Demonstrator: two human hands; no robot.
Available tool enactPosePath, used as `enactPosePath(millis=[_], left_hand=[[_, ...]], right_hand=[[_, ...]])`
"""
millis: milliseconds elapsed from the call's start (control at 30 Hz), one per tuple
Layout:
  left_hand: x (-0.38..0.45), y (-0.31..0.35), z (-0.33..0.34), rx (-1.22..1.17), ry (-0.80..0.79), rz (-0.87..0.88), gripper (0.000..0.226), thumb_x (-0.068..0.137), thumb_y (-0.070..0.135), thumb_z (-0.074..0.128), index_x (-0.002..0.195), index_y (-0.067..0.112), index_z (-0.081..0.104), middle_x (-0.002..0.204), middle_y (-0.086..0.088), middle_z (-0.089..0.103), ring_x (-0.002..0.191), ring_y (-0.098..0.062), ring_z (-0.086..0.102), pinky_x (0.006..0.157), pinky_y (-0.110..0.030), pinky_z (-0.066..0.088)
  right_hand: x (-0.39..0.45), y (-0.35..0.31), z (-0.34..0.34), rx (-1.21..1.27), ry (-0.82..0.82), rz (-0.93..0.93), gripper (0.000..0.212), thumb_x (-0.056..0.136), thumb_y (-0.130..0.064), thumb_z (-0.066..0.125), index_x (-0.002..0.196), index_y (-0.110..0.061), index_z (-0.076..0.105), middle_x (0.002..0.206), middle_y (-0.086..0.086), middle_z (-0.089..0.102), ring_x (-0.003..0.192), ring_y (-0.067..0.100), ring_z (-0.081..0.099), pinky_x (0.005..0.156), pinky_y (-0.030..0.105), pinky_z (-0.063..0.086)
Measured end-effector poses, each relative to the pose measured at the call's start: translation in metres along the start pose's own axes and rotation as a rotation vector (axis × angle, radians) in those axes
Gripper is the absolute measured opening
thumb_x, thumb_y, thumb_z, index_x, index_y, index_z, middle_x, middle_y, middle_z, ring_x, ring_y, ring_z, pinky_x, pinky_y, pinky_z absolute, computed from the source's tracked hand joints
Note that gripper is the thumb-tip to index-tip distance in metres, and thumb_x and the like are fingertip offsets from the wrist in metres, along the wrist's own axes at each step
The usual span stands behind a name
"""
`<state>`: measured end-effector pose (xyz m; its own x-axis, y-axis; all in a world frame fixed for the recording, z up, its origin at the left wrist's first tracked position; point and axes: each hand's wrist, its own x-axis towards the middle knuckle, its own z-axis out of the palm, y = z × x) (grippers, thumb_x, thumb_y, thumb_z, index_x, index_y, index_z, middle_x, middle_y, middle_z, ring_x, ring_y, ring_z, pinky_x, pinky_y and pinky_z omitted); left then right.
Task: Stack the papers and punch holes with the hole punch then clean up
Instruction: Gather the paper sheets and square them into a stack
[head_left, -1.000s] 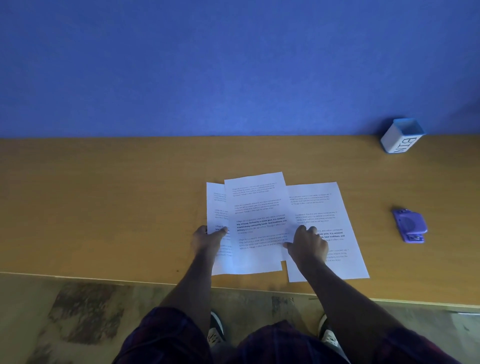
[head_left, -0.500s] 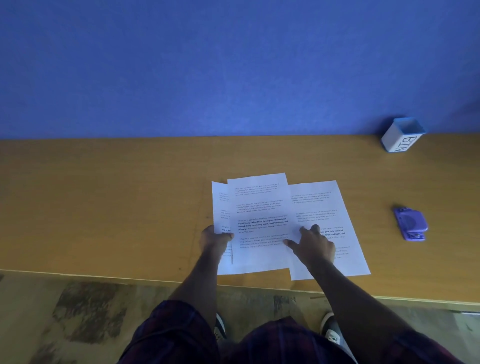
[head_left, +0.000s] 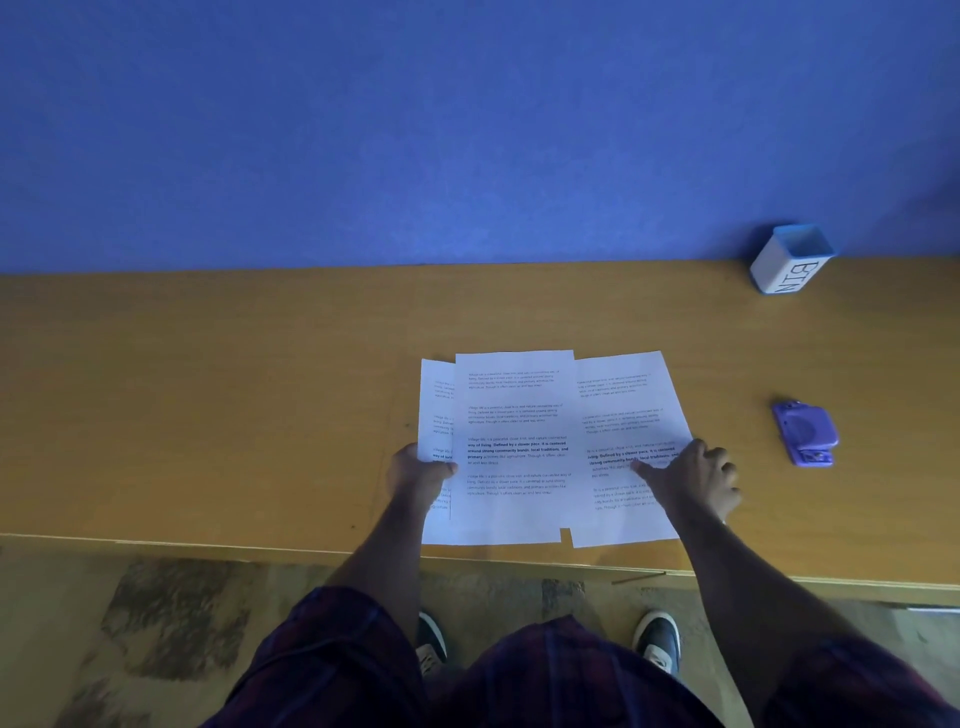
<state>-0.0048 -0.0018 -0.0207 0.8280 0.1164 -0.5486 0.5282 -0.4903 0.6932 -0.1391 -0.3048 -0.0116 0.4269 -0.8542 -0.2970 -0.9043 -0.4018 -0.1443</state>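
Three printed papers (head_left: 514, 447) lie fanned and overlapping on the wooden table (head_left: 208, 405), near its front edge: a middle sheet on top, a left sheet showing only as a narrow strip beneath it, a right sheet spread out to the side with its inner edge under the middle one. Left hand (head_left: 415, 475) sits at the left margin of the spread, thumb lying across the top of the sheets where left and middle overlap, fingers curled under or against the outer edge; reads as a pinch on the paper edge, though the fingers themselves are hidden. Right hand (head_left: 693, 480) is at the outer edge of the right sheet, thumb stretched inward and pressed flat on the printed face, remaining fingers bent at the knuckles around the sheet's right border; whether they pass beneath the paper cannot be told. Both hands are on paper, well apart from each other, with the middle sheet between them. Purple hole punch (head_left: 805, 434) lies flat on the table to the right of the papers, apart from the right hand and untouched. White container marked BIN (head_left: 789, 262), blue rim, stands at the far right against the blue wall (head_left: 467, 130).
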Motion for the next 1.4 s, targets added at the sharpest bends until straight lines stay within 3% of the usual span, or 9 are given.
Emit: enactPosePath(millis=[300, 500, 700, 833, 933, 1067, 1233, 1333, 1400], left_hand=[[-0.005, 0.002, 0.001, -0.020, 0.027, -0.011, 0.038, 0.070, 0.013, 0.091, 0.101, 0.008, 0.070, 0.097, -0.003, 0.074, 0.088, -0.027, 0.072, 0.077, -0.036, 0.061], [-0.006, 0.005, 0.003, -0.001, 0.098, 0.035, 0.012, 0.087, 0.021, 0.073, 0.096, 0.017, 0.068, 0.097, -0.003, 0.074, 0.076, -0.018, 0.065, 0.062, -0.025, 0.051], [0.000, 0.006, 0.004, 0.008, 0.044, 0.021, 0.011, 0.087, 0.015, 0.069, 0.096, 0.020, 0.068, 0.095, -0.002, 0.073, 0.090, -0.026, 0.070, 0.076, -0.035, 0.058], [0.007, 0.001, 0.005, -0.020, -0.006, 0.008, 0.020, 0.087, 0.009, 0.071, 0.106, 0.011, 0.072, 0.099, -0.005, 0.073, 0.094, -0.027, 0.069, 0.082, -0.037, 0.057], [0.009, -0.001, 0.006, -0.062, -0.023, -0.001, 0.023, 0.086, 0.003, 0.071, 0.110, 0.004, 0.072, 0.096, -0.007, 0.071, 0.086, -0.024, 0.064, 0.076, -0.032, 0.051], [0.010, 0.001, 0.006, -0.093, -0.023, -0.021, 0.017, 0.089, 0.008, 0.072, 0.106, 0.008, 0.071, 0.097, -0.007, 0.070, 0.082, -0.022, 0.062, 0.071, -0.027, 0.047], [0.006, 0.007, 0.003, -0.038, 0.165, 0.012, 0.032, 0.090, 0.022, 0.069, 0.118, 0.010, 0.061, 0.104, -0.005, 0.069, 0.086, -0.026, 0.065, 0.067, -0.030, 0.052], [0.004, 0.011, -0.001, 0.076, 0.240, 0.047, 0.032, 0.091, 0.023, 0.064, 0.121, 0.014, 0.058, 0.103, -0.005, 0.069, 0.078, -0.022, 0.059, 0.049, -0.021, 0.037], [0.004, 0.011, -0.003, 0.116, 0.254, 0.069, 0.033, 0.092, 0.022, 0.060, 0.124, 0.015, 0.059, 0.107, -0.005, 0.069, 0.074, -0.020, 0.057, 0.047, -0.019, 0.033]], right_hand=[[0.004, -0.004, -0.001, -0.014, -0.029, -0.031, 0.095, 0.061, -0.068, 0.082, 0.128, -0.008, 0.051, 0.131, 0.019, 0.052, 0.122, 0.038, 0.051, 0.096, 0.044, 0.045], [0.004, -0.009, 0.003, 0.069, -0.065, -0.070, 0.081, 0.067, -0.049, 0.084, 0.128, -0.006, 0.052, 0.127, 0.020, 0.055, 0.119, 0.039, 0.055, 0.097, 0.044, 0.048], [-0.001, -0.015, 0.009, 0.187, -0.111, -0.074, 0.069, 0.068, -0.034, 0.080, 0.128, -0.011, 0.054, 0.125, 0.016, 0.060, 0.117, 0.037, 0.056, 0.096, 0.045, 0.050], [0.003, -0.016, 0.011, 0.303, -0.141, -0.035, 0.067, 0.069, -0.027, 0.078, 0.129, -0.012, 0.053, 0.127, 0.016, 0.057, 0.118, 0.037, 0.054, 0.099, 0.045, 0.049], [0.004, -0.017, 0.009, 0.420, -0.121, -0.023, 0.069, 0.067, -0.031, 0.081, 0.127, -0.015, 0.051, 0.125, 0.013, 0.059, 0.115, 0.035, 0.057, 0.095, 0.044, 0.050], [0.003, -0.017, 0.005, 0.526, -0.058, -0.037, 0.076, 0.064, -0.045, 0.084, 0.124, -0.020, 0.044, 0.119, 0.008, 0.065, 0.109, 0.032, 0.063, 0.092, 0.045, 0.051], [0.006, -0.015, 0.001, 0.471, 0.005, -0.009, 0.074, 0.066, -0.049, 0.082, 0.126, -0.023, 0.047, 0.129, 0.006, 0.062, 0.117, 0.030, 0.059, 0.097, 0.045, 0.039], [0.009, -0.012, 0.000, 0.413, 0.011, 0.034, 0.067, 0.070, -0.052, 0.078, 0.124, -0.024, 0.049, 0.127, 0.005, 0.064, 0.114, 0.028, 0.062, 0.097, 0.045, 0.036], [0.011, -0.011, 0.001, 0.415, 0.004, 0.061, 0.061, 0.074, -0.052, 0.074, 0.123, -0.024, 0.050, 0.125, 0.004, 0.066, 0.111, 0.028, 0.064, 0.097, 0.045, 0.034]])
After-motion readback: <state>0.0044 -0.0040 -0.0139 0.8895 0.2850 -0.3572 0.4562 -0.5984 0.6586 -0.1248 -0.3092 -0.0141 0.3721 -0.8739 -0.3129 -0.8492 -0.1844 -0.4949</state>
